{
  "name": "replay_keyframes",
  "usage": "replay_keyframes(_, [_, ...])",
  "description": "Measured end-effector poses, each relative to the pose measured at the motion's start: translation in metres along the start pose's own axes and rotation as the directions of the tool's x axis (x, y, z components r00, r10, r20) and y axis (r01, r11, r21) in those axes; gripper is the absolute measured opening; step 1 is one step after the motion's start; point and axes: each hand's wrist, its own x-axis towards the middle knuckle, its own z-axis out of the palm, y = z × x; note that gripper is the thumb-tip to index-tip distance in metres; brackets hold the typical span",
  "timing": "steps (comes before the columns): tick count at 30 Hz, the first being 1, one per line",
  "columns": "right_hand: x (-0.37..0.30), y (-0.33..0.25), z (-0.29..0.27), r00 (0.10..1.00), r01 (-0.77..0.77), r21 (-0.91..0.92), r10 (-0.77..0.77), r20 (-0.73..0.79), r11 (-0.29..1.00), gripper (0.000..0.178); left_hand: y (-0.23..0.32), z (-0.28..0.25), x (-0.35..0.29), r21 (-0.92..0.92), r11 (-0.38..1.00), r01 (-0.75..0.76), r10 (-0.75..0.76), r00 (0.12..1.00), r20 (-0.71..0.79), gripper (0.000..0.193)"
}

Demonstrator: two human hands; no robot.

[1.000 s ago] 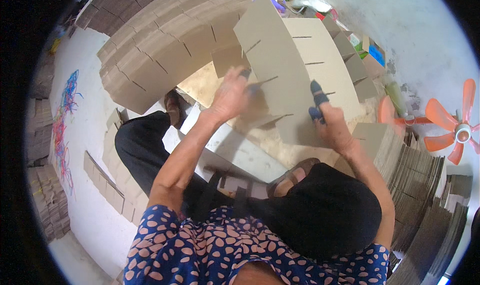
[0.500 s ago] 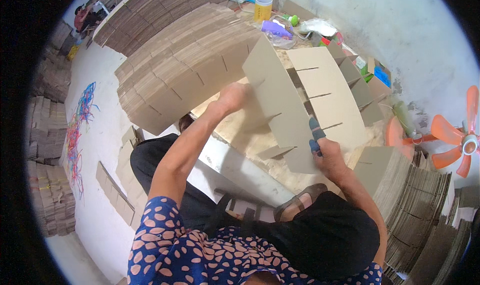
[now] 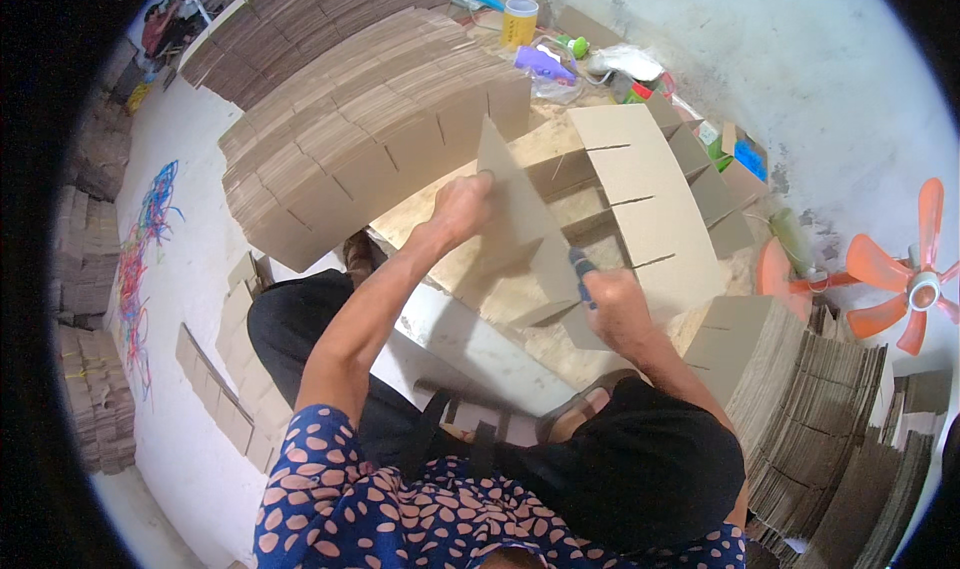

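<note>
Between my two hands stands a slotted cardboard sheet (image 3: pixel 520 209), tilted on edge and slightly blurred. My left hand (image 3: pixel 462 209) is closed on its left side. My right hand (image 3: pixel 615 301), with dark blue coverings on some fingers, grips its right edge toward the near end. Just right of the sheet is a partly joined cardboard divider grid, whose pale top strip (image 3: pixel 640 194) has several slots. Crosswise cardboard strips (image 3: pixel 570 174) run under and beside it. Near the low end of my sheet, a small cardboard piece (image 3: pixel 545 314) sticks out leftward.
A long stack of slotted cardboard (image 3: pixel 370 139) lies beyond my left hand; another stack (image 3: pixel 800 389) stands at right. An orange fan (image 3: pixel 915 289) is by the wall. A yellow cup (image 3: pixel 519 24) and purple item (image 3: pixel 545 62) sit at the back. Coloured straps (image 3: pixel 150 259) lie on the left floor.
The held sheet has swung left and turned more edge-on, uncovering more of the divider grid. My right hand has moved left with it; my left hand has shifted slightly left and down.
</note>
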Motion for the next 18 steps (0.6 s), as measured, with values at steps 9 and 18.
replay_keyframes(9, [0.038,0.095,-0.033,0.951,-0.247,-0.031,0.236,-0.202,0.969,0.029,0.076,-0.03,-0.017,-0.095,0.97,-0.225,0.218,0.973,-0.08,0.021])
replay_keyframes(18, [0.004,0.199,-0.07,0.765,-0.631,0.126,0.641,-0.065,0.766,0.03,0.161,0.035,-0.042,-0.004,0.982,-0.19,0.149,0.759,0.633,0.021])
